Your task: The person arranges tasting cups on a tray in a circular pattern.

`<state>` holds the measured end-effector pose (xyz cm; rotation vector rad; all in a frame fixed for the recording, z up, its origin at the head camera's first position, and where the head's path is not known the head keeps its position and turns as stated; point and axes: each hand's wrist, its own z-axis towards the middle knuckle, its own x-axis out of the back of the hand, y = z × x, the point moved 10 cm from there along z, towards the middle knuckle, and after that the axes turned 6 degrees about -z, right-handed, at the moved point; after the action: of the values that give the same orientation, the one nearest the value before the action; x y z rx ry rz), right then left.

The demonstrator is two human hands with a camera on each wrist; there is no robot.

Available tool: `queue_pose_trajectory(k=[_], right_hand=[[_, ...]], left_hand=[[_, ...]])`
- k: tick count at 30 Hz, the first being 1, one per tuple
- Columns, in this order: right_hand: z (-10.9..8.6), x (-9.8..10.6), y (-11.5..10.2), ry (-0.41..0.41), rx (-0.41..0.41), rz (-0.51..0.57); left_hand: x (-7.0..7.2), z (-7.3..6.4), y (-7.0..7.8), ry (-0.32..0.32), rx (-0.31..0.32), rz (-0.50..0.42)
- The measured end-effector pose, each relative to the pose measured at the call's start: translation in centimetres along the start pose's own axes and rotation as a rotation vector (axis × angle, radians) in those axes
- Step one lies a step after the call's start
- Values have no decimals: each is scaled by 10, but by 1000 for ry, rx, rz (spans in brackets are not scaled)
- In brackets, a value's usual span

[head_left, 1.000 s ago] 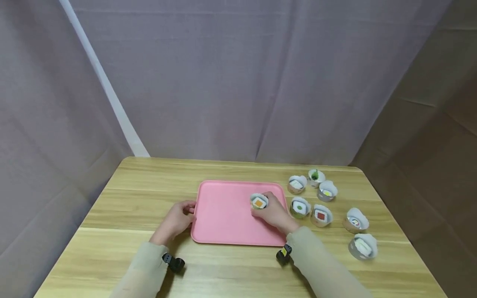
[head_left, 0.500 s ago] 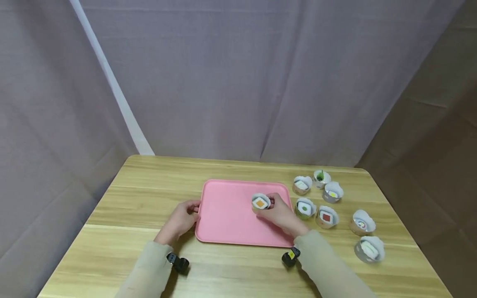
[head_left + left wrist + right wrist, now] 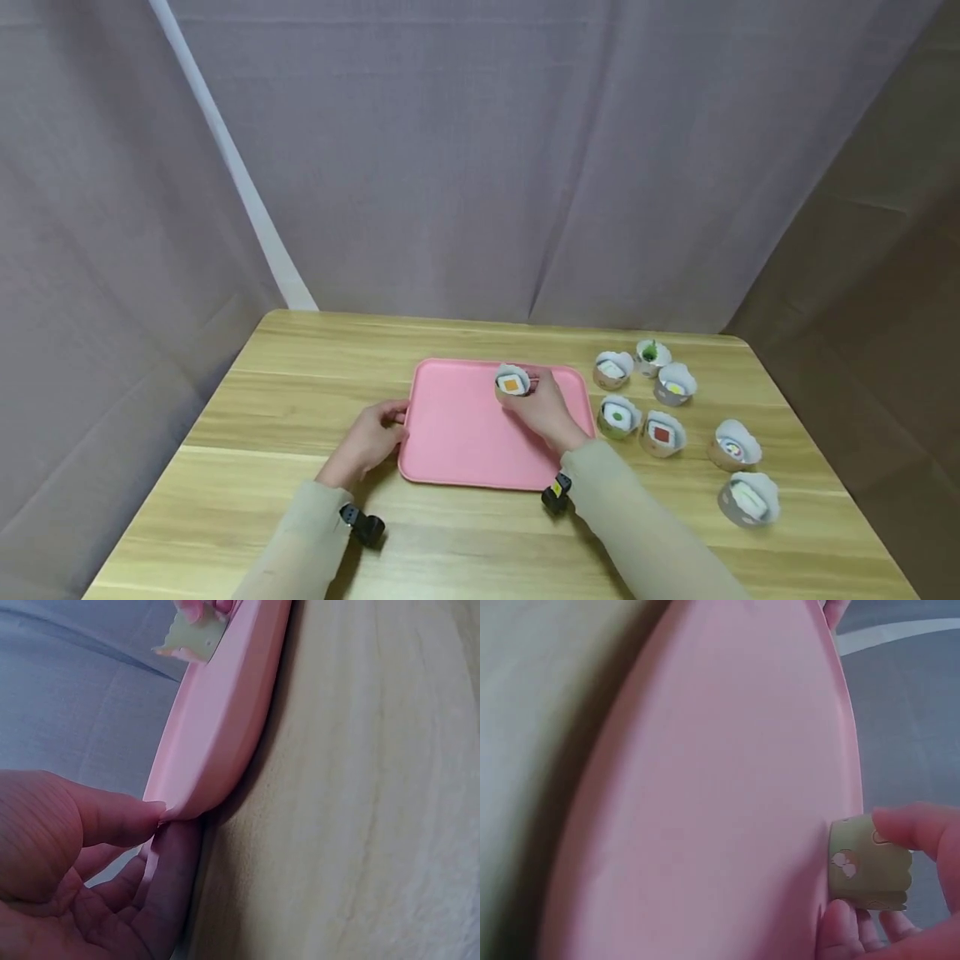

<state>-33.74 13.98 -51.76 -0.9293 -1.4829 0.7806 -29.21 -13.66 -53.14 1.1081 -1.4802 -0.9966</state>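
Head view, one table point(image 3: 300, 517) of pale wood against grey drapes. Item: pink tray point(image 3: 457, 433), lying flat at table centre. Item: paper cup with an orange-centred piece point(image 3: 512, 382), held by the right hand point(image 3: 543, 410) over the tray's far edge; the fingers curl round the cup wall, as the right wrist view confirms, where the cup point(image 3: 868, 862) shows a pale green printed side between thumb and fingertips point(image 3: 915, 825). Whether the cup base touches the tray surface cannot be told. Item: left hand point(image 3: 369, 437), pinching the tray's left rim, thumb above and fingers beneath; the left wrist view shows the rim point(image 3: 217, 727) nipped at its corner.

Items at right of the tray, on bare table: seven further paper cups, among them a green-centred one point(image 3: 618, 415) and a red-centred one point(image 3: 662, 433) just beside the tray, three more behind, two nearer the right edge point(image 3: 746, 498).

Step judged in hand: placing the held cup at the tray's far side while the tray is steadied. Next move likely calls for lowering it flat, loosening the fingers without tipping the light paper wall.
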Motion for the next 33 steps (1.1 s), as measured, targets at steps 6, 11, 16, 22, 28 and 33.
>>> queue_pose_trajectory(k=[6,11,16,22,28,33], right_hand=[[9,-2,2,27,-42,77],[14,-1,4,38,-60,95],[16,-2,4,33,-73,85],[14,-3,5,29,-76,72],[13,-3,5,41,-64,64],[15,-9,1,10,-43,51]], left_hand=[[-3,1,7,-3,-22,-15],[-4,-1,11,2,-40,2],[-2,-3,12,8,-39,22],[-3,-4,10,7,-29,29],[-4,-3,8,-1,-24,19],[-1,-1,3,-1,-7,-3]])
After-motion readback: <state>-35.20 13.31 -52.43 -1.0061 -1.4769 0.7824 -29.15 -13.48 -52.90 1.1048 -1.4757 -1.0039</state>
